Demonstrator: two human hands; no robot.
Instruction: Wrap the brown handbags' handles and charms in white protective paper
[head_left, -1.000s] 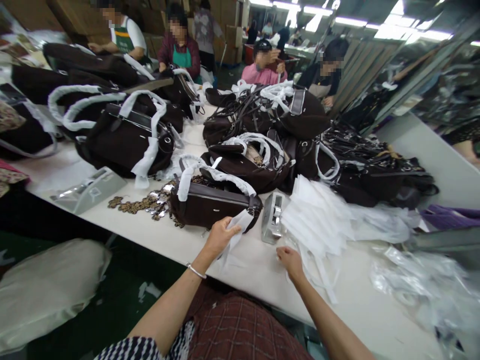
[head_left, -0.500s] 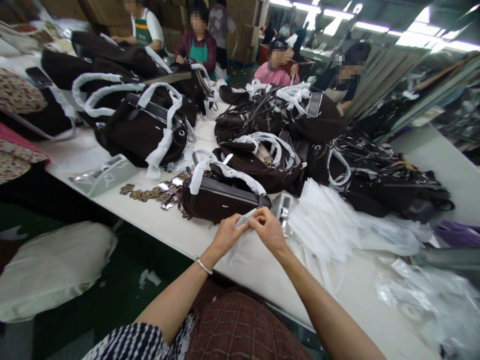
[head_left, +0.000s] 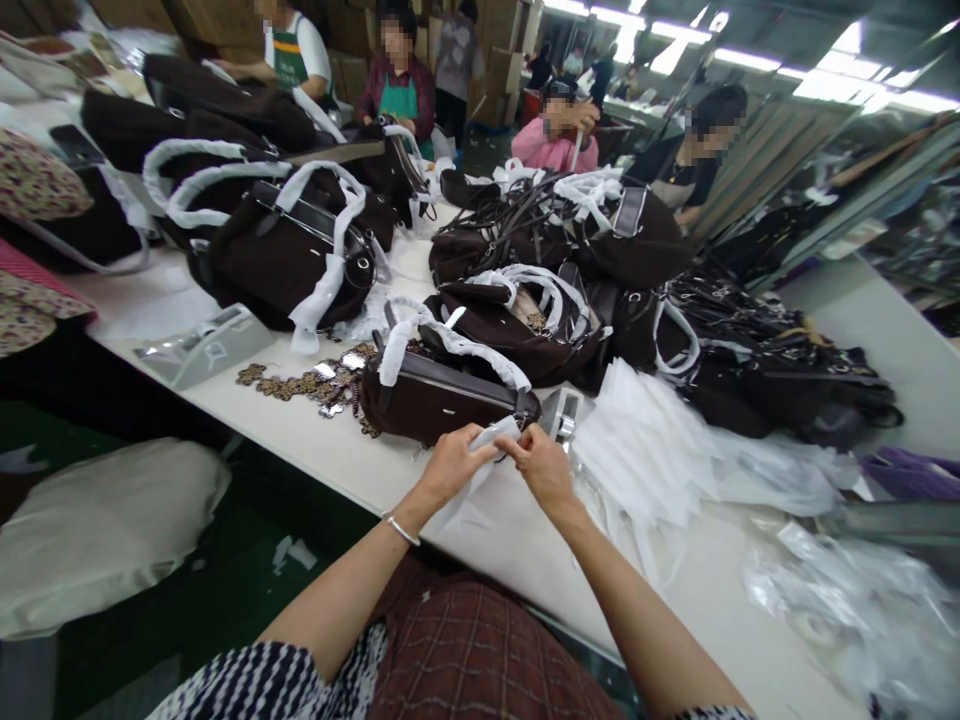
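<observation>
Close to the table's front edge, a translucent white wrapping sheet (head_left: pixel 474 482) hangs from my hands. My left hand (head_left: pixel 452 463) pinches it between thumb and fingers. My right hand (head_left: pixel 544 464) is closed at the sheet's upper right part, thumb and forefinger pressed together; a small dark bit shows just under these fingertips, too small to name. Right behind my hands lies a dark brown handbag (head_left: pixel 442 400), its handles (head_left: pixel 480 345) wrapped in white paper. Gold-coloured chain (head_left: pixel 307 385) with flower-like links is heaped at the bag's left.
Tape dispensers stand at the left (head_left: pixel 214 345) and beside my right hand (head_left: pixel 564 415). White sheets (head_left: pixel 645 440) are stacked on the right, near crumpled clear plastic (head_left: pixel 847 610). More brown handbags (head_left: pixel 285 250) fill the table's far side. Several people work beyond it.
My hands have shifted slightly, and more of the white sheet shows between them. The right hand's fingers have curled lower. The handbag has stayed put.
</observation>
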